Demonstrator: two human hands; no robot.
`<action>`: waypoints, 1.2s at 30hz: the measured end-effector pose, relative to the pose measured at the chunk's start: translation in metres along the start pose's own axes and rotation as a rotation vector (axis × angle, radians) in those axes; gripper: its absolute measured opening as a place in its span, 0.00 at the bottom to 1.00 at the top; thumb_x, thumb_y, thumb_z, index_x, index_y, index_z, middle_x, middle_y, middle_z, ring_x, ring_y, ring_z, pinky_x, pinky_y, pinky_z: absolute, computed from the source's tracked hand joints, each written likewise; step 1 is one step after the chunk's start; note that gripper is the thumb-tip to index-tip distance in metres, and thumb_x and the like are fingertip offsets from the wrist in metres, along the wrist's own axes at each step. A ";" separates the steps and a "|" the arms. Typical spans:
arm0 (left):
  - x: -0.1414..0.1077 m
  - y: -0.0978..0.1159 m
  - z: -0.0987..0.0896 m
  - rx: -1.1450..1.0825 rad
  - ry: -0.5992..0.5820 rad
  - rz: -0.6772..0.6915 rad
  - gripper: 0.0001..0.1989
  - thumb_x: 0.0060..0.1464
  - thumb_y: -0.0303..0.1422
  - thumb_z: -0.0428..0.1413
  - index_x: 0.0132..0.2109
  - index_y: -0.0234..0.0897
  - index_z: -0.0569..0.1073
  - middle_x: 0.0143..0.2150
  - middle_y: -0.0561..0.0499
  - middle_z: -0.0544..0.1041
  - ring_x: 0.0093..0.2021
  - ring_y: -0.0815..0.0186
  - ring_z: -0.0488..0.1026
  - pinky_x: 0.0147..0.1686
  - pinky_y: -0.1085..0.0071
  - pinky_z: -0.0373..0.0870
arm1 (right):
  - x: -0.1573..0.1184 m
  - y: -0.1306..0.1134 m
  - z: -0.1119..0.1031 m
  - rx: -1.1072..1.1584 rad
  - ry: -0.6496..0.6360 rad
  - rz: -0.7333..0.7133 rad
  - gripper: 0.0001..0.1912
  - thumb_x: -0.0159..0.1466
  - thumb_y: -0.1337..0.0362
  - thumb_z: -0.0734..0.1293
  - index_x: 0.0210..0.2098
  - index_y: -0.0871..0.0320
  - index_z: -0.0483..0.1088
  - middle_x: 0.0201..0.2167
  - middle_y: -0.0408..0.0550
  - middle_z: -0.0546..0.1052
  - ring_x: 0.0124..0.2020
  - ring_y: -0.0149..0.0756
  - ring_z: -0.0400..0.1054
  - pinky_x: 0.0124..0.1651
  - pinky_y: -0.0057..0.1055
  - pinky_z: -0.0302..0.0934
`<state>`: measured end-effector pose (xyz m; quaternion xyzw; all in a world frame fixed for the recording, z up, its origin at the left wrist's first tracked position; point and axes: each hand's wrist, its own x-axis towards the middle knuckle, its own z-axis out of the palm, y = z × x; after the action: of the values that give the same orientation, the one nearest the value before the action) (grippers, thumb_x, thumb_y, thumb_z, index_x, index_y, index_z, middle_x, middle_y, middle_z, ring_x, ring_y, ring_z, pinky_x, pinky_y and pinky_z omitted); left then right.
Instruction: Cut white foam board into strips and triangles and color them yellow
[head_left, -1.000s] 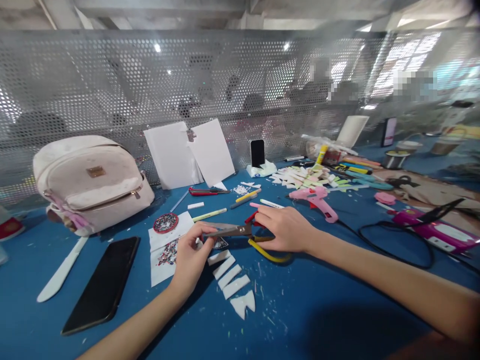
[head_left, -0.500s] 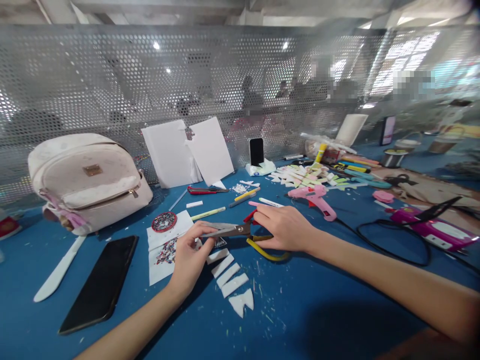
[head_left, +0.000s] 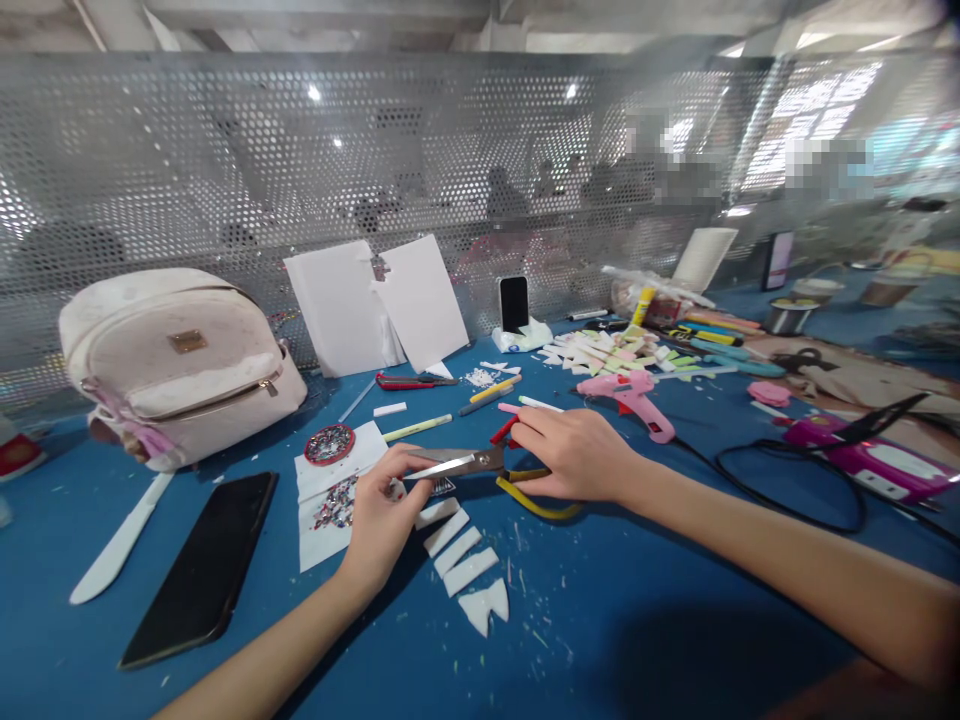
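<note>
My right hand (head_left: 581, 455) is closed around the red and yellow handles of the scissors (head_left: 487, 460), whose blades point left and stand slightly apart. At the blade tips, my left hand (head_left: 386, 510) pinches something largely hidden by its fingers. Several white strips (head_left: 457, 545) and a notched white piece (head_left: 484, 605) lie on the blue table below the blades. Beside my left hand, a white sheet (head_left: 315, 540) bears a round red-rimmed dish (head_left: 329, 445) and a heap of small multicoloured bits (head_left: 335, 505).
A black phone (head_left: 202, 570), a white knife (head_left: 124, 540) and a pale backpack (head_left: 180, 360) occupy the left. Behind are a red cutter (head_left: 412, 382) and pens. At right lie a pink glue gun (head_left: 630, 398), its black cable, and a heap of pale strips (head_left: 607, 350).
The scissor blades have parted slightly near my left fingers. Both hands keep nearly the same places, and the view has shifted very little.
</note>
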<state>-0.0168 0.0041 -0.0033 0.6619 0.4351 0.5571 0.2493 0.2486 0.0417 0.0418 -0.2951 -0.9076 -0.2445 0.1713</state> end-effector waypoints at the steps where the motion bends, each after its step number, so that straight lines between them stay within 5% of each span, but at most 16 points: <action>1: 0.000 0.000 0.000 -0.001 0.000 0.001 0.07 0.53 0.27 0.57 0.33 0.42 0.80 0.37 0.50 0.79 0.40 0.60 0.75 0.41 0.66 0.69 | 0.000 0.000 0.000 0.000 0.001 -0.002 0.25 0.68 0.44 0.62 0.39 0.62 0.73 0.42 0.57 0.79 0.37 0.42 0.73 0.30 0.33 0.57; 19: 0.001 -0.001 -0.002 -0.029 -0.028 0.030 0.04 0.57 0.31 0.61 0.34 0.41 0.81 0.38 0.49 0.79 0.42 0.60 0.75 0.41 0.67 0.69 | -0.001 0.000 0.005 0.060 -0.021 0.000 0.24 0.68 0.45 0.64 0.38 0.62 0.73 0.42 0.58 0.79 0.42 0.45 0.75 0.32 0.33 0.62; 25: 0.000 -0.001 -0.001 -0.031 -0.030 0.040 0.06 0.59 0.33 0.61 0.34 0.39 0.80 0.36 0.50 0.79 0.39 0.62 0.75 0.40 0.68 0.67 | -0.002 0.003 0.014 0.285 -0.067 0.109 0.20 0.69 0.49 0.64 0.36 0.62 0.73 0.37 0.55 0.78 0.48 0.47 0.74 0.39 0.33 0.64; 31: 0.001 -0.002 -0.001 -0.025 -0.026 0.052 0.04 0.59 0.32 0.61 0.35 0.39 0.79 0.36 0.50 0.79 0.38 0.64 0.74 0.36 0.70 0.64 | 0.001 0.023 0.012 0.297 -0.234 0.329 0.13 0.65 0.55 0.66 0.35 0.59 0.74 0.34 0.49 0.77 0.33 0.38 0.71 0.30 0.30 0.53; 36: 0.001 -0.002 -0.001 -0.005 -0.009 0.060 0.04 0.59 0.32 0.62 0.34 0.39 0.79 0.36 0.51 0.79 0.38 0.64 0.73 0.34 0.70 0.63 | -0.002 0.031 0.005 0.213 -0.431 0.353 0.16 0.64 0.52 0.66 0.29 0.59 0.72 0.30 0.48 0.77 0.26 0.35 0.67 0.25 0.30 0.41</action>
<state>-0.0187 0.0055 -0.0037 0.6767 0.4126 0.5623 0.2360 0.2686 0.0655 0.0475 -0.4738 -0.8783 -0.0460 0.0445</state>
